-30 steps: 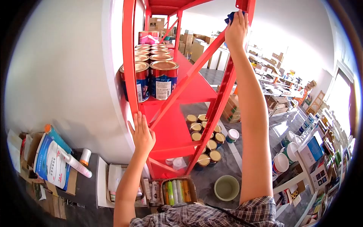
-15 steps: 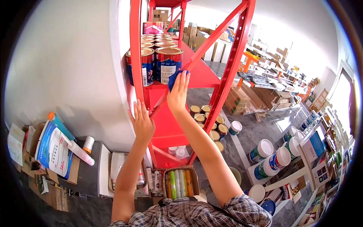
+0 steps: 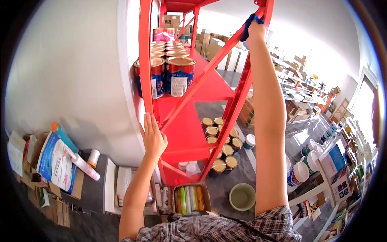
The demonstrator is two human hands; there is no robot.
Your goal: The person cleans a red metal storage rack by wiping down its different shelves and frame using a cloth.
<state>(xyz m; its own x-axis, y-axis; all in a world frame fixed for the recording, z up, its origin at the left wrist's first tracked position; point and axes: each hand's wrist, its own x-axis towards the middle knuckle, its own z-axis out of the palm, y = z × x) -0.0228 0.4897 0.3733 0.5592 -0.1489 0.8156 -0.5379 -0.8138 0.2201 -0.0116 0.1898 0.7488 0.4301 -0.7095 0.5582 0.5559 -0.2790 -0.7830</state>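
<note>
My right hand grips a blue cloth against the upper end of a red diagonal brace, close to where it meets the right upright of a metal rack. My left hand has its fingers stretched out and lies against the lower part of the left upright. Behind the brace, rows of blue-and-red paint cans with gold lids stand on the red shelf. The fingertips on the cloth are partly hidden.
Gold-lidded cans stand on the floor behind the rack. A pale green bucket is near my feet, beside a carton of coloured tubes. White tubs are at right; a box of bags sits left by the wall.
My right hand has slid up and right along the brace with the blue cloth, from beside the cans to its top end. My left hand stays on the left upright.
</note>
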